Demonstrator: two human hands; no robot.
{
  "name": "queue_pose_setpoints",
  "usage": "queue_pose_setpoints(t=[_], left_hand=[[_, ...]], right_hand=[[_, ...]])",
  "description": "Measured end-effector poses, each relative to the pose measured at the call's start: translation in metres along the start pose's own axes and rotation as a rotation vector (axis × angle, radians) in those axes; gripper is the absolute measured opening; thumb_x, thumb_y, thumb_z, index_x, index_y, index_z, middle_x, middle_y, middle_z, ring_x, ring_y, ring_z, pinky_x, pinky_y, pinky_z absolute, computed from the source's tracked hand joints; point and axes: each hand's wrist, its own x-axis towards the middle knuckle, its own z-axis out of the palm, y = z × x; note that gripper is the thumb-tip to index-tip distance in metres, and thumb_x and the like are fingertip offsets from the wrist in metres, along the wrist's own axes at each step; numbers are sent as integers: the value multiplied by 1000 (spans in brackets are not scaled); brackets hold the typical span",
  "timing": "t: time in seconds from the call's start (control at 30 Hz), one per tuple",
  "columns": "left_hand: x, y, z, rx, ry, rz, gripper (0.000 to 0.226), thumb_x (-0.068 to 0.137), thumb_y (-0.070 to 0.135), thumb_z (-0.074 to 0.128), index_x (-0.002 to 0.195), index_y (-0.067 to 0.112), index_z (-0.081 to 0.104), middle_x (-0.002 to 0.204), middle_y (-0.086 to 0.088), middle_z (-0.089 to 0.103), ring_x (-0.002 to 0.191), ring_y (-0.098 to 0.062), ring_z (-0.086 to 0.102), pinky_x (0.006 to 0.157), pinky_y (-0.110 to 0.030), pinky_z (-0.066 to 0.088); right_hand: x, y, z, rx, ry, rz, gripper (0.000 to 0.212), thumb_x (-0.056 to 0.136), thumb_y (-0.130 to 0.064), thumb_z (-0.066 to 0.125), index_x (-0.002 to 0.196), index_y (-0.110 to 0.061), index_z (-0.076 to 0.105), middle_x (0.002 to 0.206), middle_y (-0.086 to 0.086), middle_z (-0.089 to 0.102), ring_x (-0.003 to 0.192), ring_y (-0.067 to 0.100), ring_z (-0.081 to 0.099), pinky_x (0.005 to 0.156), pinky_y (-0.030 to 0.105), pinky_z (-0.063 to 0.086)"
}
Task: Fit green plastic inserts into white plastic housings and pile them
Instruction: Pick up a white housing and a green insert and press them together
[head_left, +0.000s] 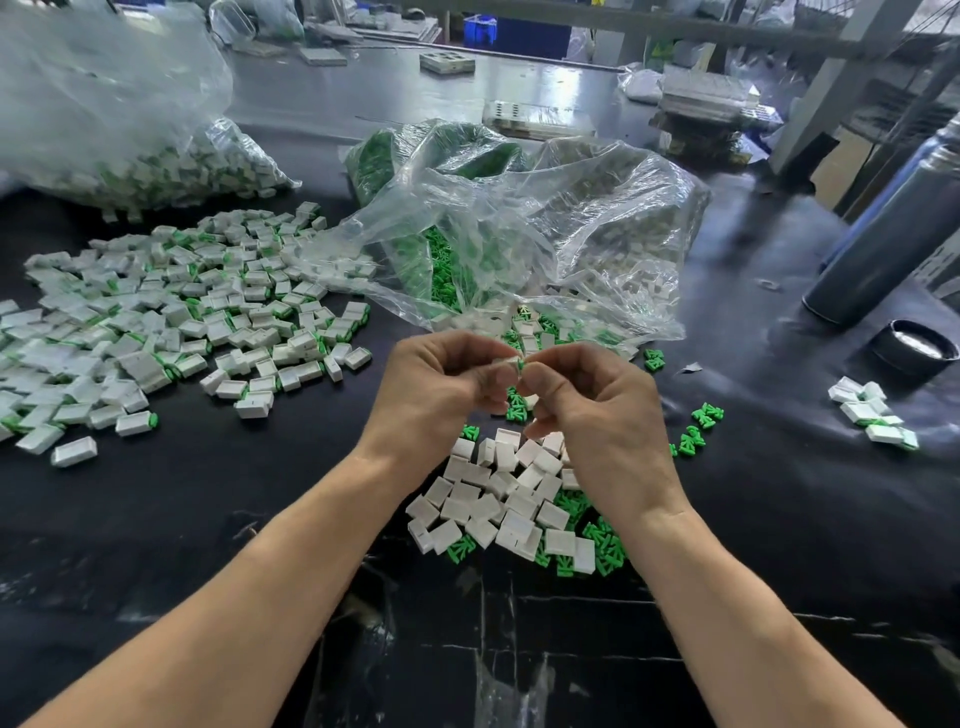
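My left hand (441, 382) and my right hand (592, 410) meet above the black table, fingertips together. Between them sits a small white housing (506, 362), which my left fingers pinch. A sliver of a green insert (521, 365) shows at its right end under my right thumb and forefinger. Below my hands lies a heap of empty white housings (498, 493) mixed with loose green inserts (605, 548). A wide pile of fitted housings (171, 322) spreads over the left of the table.
A clear bag of green inserts and white housings (519, 228) lies open behind my hands. Another full bag (119, 119) sits far left. A dark cylinder (883, 244), a black lid (917, 347) and a few fitted housings (872, 413) are at the right.
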Motion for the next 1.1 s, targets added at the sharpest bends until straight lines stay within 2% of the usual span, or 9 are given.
queue_pose_setpoints(t=[0.17,0.27,0.47,0.53,0.7,0.9,1.1], left_hand=[[-1,-2,1,-54,3,7,12,86,-5,75,93,5,76,84,-14,76,69,-16,70,66,-27,61],[0,-4,2,-62,10,21,12,86,-5,75,92,4,75,82,-14,75,69,-18,70,66,-28,61],[-1,-4,4,-65,-7,37,13,85,-7,74,90,5,73,78,-11,74,67,-18,69,67,-30,62],[-1,-4,4,-61,-5,37,13,85,-9,73,90,3,73,77,-10,74,67,-17,70,68,-30,62],[-2,-3,4,-35,2,38,13,85,-11,72,89,2,74,74,-12,75,64,-19,72,65,-29,63],[-1,-2,3,38,7,88,17,83,-13,74,86,4,76,74,-13,76,62,-19,72,60,-24,59],[-3,0,3,104,11,147,36,81,-20,70,77,15,77,64,0,73,58,-9,67,58,-19,55]], right_hand=[[-1,-1,1,99,25,7,6,95,-8,72,94,-13,75,76,-3,74,64,9,66,59,30,61],[0,-2,2,119,21,-17,9,95,-5,72,95,-13,75,81,-2,77,66,8,68,59,22,57],[-2,-1,2,102,81,-22,10,94,-5,72,90,-14,74,76,-2,75,60,8,66,55,19,53],[-2,0,2,13,92,-57,11,94,-7,73,89,-16,74,77,-4,75,61,10,66,55,24,55],[-4,3,3,-178,128,-136,13,93,-8,75,88,-20,75,78,-5,74,69,19,70,65,47,60],[-5,1,4,-264,171,-186,14,91,-8,77,88,-22,76,76,-7,72,67,18,70,62,44,59],[-6,-2,6,-276,160,-187,8,89,-8,78,87,-15,77,73,-6,71,66,19,69,61,45,60]])
